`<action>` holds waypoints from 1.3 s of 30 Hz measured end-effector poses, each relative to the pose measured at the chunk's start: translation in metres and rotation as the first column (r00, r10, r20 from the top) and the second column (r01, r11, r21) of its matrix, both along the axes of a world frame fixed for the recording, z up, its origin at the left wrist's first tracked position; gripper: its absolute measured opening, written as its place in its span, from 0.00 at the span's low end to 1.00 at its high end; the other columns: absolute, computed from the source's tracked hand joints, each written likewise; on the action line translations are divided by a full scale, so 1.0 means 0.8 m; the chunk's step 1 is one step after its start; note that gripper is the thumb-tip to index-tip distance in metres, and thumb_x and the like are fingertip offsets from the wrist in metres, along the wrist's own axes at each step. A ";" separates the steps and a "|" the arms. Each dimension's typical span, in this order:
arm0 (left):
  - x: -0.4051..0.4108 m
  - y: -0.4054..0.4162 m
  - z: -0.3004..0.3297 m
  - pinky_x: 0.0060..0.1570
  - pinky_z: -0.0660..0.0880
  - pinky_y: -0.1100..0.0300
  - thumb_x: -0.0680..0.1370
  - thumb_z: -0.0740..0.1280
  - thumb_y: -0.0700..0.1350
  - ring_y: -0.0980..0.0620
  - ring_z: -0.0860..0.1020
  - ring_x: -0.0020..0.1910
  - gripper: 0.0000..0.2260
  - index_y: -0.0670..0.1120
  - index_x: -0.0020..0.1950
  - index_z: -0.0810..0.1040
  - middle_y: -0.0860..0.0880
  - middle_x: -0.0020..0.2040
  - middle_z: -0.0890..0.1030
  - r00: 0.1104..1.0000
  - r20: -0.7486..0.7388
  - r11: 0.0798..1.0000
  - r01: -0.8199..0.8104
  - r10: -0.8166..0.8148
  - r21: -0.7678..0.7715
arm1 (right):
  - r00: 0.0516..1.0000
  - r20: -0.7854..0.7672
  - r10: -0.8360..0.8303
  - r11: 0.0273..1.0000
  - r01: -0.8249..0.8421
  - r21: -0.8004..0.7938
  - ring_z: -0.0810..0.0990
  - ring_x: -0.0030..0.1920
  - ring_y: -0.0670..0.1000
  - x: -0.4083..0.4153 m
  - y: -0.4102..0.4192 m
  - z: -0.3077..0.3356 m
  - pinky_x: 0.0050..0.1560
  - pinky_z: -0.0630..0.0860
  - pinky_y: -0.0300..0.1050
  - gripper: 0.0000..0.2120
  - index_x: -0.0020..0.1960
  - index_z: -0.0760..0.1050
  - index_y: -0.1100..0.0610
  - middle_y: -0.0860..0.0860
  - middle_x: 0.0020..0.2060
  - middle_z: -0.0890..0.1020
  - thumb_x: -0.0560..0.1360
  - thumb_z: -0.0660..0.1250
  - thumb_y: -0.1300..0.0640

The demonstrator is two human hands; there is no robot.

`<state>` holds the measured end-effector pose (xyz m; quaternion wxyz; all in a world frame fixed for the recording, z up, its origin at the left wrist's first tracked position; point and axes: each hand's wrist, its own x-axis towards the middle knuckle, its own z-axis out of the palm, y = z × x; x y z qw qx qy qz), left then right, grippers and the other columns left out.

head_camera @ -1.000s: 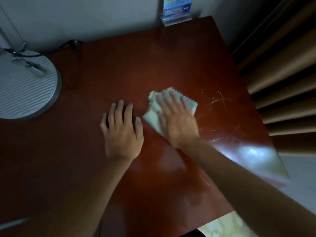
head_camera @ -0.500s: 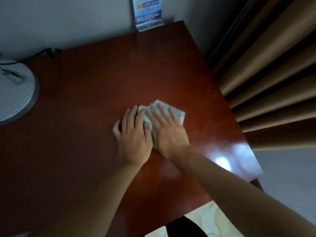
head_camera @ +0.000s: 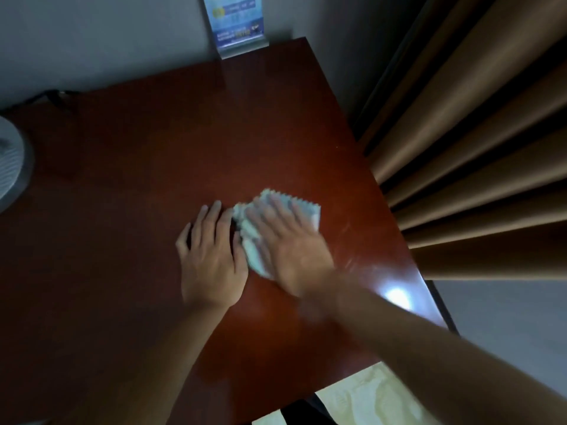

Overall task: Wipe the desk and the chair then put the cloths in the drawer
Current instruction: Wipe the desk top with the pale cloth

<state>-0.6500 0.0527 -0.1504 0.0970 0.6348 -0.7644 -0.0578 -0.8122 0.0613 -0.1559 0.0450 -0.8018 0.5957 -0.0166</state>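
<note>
The right hand (head_camera: 291, 256) presses the cloth (head_camera: 306, 210) flat under spread fingers (head_camera: 270, 210); the left hand (head_camera: 211, 256), also flat and empty, lies just beside it on the desk (head_camera: 153, 148).

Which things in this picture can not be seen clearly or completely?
- Pale zigzag-edged cloth: head view, mostly covered by the motion-blurred right hand.
- Blue printed sign in its clear stand: cut off by the top edge, text too blurred.
- Round ribbed grey base: cut off by the left edge.
</note>
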 end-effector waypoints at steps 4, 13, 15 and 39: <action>-0.002 -0.002 0.001 0.73 0.59 0.46 0.82 0.54 0.49 0.47 0.63 0.76 0.21 0.44 0.72 0.70 0.45 0.74 0.70 1.000 -0.012 1.000 -0.017 0.017 0.008 | 0.893 0.028 -0.450 0.893 0.450 -0.003 0.60 0.78 0.59 -0.120 -0.080 -0.004 0.75 0.60 0.60 0.28 0.78 0.60 0.56 0.57 0.76 0.65 0.81 0.44 0.48; 0.001 -0.002 0.003 0.72 0.60 0.45 0.82 0.53 0.51 0.47 0.64 0.76 0.21 0.45 0.71 0.72 0.46 0.74 0.71 0.999 0.016 0.999 -0.032 0.032 0.002 | 0.980 0.066 -0.186 0.979 0.190 -0.069 0.61 0.77 0.60 -0.040 0.009 0.002 0.75 0.60 0.59 0.24 0.76 0.64 0.59 0.57 0.75 0.67 0.83 0.50 0.52; -0.001 -0.003 0.003 0.73 0.60 0.45 0.82 0.53 0.52 0.47 0.65 0.76 0.22 0.45 0.71 0.72 0.46 0.74 0.71 0.999 0.020 1.000 -0.030 0.030 0.002 | 0.980 0.075 -0.185 0.979 0.190 -0.069 0.63 0.76 0.61 -0.061 -0.035 -0.001 0.75 0.60 0.59 0.24 0.76 0.66 0.60 0.59 0.74 0.69 0.83 0.50 0.52; -0.001 0.002 -0.004 0.71 0.65 0.40 0.79 0.60 0.52 0.43 0.71 0.71 0.20 0.42 0.67 0.75 0.42 0.68 0.76 0.988 -0.153 0.996 -0.027 0.013 -0.088 | 0.988 0.096 -0.120 0.993 0.117 0.034 0.56 0.78 0.61 -0.011 -0.205 0.002 0.76 0.54 0.63 0.30 0.79 0.57 0.59 0.60 0.77 0.61 0.81 0.41 0.46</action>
